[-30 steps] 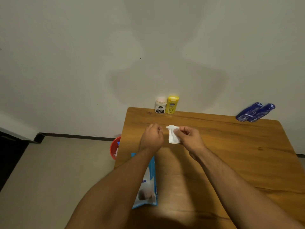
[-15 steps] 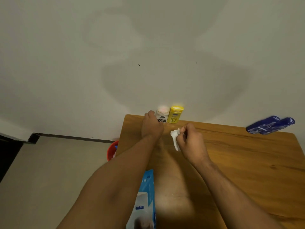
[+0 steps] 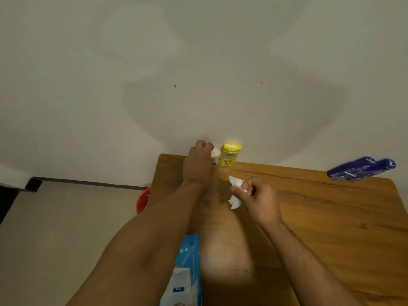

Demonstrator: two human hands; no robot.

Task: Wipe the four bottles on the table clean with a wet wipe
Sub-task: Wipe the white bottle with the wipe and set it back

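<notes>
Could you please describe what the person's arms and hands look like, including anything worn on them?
The left forearm and right forearm are bare to the frame edge, with no sleeves in view. The left hand and right hand wear no gloves, and no watch, bracelet or ring is visible on either.

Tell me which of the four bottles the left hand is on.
The pink-capped white bottle, gripped by the left hand; the yellow bottle beside it and two blue bottles are untouched.

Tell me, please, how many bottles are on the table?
4: a pink-capped bottle in the left hand, a yellow bottle beside it, two blue bottles at the far right.
</notes>
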